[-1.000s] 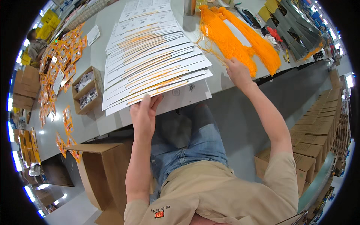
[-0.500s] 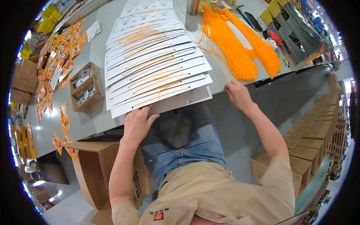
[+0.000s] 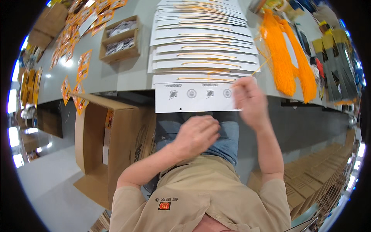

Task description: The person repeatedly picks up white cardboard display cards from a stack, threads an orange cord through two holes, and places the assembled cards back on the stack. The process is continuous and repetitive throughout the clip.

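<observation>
A white printed card [image 3: 197, 101] with a small punched hole lies at the front of the row, sticking out over the table edge. My right hand [image 3: 251, 101] is at the card's right end, fingers pinched on a thin orange string [image 3: 262, 65] that slants up to the right. Behind the front card, overlapping white cards [image 3: 170, 66] carry orange strings across their faces. My left hand [image 3: 198, 134] hovers over my lap, just below the card and apart from it. Its fingers are loosely bent, and nothing shows in them.
Two orange string bundles [image 3: 281, 73] lie right of the cards, with grey-and-yellow pieces [image 3: 338, 65] farther right. A divided wooden box [image 3: 119, 57] and orange packets [image 3: 83, 65] are on the left. An open carton [image 3: 121, 116] stands beside my left arm; stacked cartons [image 3: 309, 181] line the right.
My left hand has let go of the card's left edge and moved right over my lap. My right hand has moved to the front card's right end with a string. The view has turned.
</observation>
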`<move>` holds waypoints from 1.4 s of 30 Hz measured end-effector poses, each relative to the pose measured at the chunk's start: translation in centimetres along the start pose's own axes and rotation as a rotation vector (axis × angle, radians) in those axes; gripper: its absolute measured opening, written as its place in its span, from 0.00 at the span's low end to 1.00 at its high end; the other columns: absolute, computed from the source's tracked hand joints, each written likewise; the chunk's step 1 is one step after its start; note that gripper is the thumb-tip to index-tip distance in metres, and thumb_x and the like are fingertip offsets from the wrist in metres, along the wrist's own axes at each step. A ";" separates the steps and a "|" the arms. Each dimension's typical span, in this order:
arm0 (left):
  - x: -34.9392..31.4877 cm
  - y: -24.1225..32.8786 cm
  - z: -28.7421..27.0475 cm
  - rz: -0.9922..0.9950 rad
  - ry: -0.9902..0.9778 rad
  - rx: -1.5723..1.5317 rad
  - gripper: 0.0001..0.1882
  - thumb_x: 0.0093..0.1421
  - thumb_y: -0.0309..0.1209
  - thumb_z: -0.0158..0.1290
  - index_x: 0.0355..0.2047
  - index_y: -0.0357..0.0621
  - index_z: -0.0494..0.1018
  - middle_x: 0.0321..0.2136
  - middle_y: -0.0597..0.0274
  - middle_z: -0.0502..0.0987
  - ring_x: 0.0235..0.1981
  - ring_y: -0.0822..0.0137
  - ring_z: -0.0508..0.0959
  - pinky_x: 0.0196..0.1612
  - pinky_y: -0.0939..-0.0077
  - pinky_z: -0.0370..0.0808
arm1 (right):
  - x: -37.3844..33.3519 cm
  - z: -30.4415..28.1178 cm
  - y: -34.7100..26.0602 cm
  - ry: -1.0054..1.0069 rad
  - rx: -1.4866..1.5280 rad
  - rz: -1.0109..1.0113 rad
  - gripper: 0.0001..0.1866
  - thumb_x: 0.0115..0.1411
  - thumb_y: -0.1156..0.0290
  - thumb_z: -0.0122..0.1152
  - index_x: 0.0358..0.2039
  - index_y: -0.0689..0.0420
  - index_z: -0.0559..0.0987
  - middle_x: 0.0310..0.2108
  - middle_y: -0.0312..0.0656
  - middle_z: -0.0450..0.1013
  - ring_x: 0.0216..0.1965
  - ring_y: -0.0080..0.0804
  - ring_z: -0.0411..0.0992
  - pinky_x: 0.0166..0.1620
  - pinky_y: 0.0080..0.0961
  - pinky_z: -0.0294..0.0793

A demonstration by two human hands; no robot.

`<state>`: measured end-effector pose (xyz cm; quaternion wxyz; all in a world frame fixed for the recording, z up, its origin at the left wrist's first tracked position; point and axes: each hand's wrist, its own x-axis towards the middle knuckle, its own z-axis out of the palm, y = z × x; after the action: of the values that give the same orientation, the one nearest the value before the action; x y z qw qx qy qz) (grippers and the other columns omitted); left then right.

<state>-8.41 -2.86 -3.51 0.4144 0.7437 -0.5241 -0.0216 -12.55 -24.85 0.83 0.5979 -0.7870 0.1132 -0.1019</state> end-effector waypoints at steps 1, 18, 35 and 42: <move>-0.7 0.4 0.7 -0.049 -0.078 -0.107 0.10 0.53 0.29 0.64 0.35 0.41 0.79 0.37 0.57 0.81 0.43 0.57 0.82 0.46 0.60 0.78 | 0.5 3.1 0.1 -0.075 -0.214 -0.175 0.06 0.70 0.70 0.54 0.46 0.55 0.72 0.24 0.45 0.73 0.23 0.43 0.73 0.28 0.36 0.71; -5.7 -6.0 3.0 -0.786 0.682 -1.327 0.13 0.71 0.24 0.49 0.53 0.34 0.74 0.44 0.56 0.81 0.42 0.69 0.81 0.49 0.71 0.80 | 1.5 11.8 1.6 -0.351 -0.441 -0.192 0.06 0.66 0.75 0.53 0.42 0.60 0.70 0.28 0.51 0.76 0.30 0.54 0.76 0.33 0.44 0.75; -20.7 -8.7 1.8 -1.396 0.494 -0.736 0.14 0.65 0.30 0.52 0.45 0.29 0.76 0.30 0.52 0.83 0.28 0.67 0.82 0.36 0.75 0.79 | -5.3 -0.1 -0.4 -0.294 -0.497 0.084 0.03 0.61 0.78 0.59 0.36 0.62 0.75 0.31 0.49 0.76 0.30 0.45 0.76 0.33 0.33 0.75; -3.0 -3.3 7.2 -1.023 -0.111 -1.178 0.15 0.67 0.32 0.57 0.42 0.27 0.78 0.32 0.54 0.83 0.31 0.69 0.82 0.38 0.75 0.81 | -2.1 -2.4 3.0 0.102 -0.441 0.176 0.05 0.63 0.76 0.61 0.38 0.64 0.77 0.28 0.43 0.75 0.26 0.26 0.70 0.32 0.24 0.72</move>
<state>-10.61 -4.41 -11.54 0.6528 0.5480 -0.0383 -0.5216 -15.42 -27.16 -1.51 0.4118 -0.8794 0.2310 -0.0618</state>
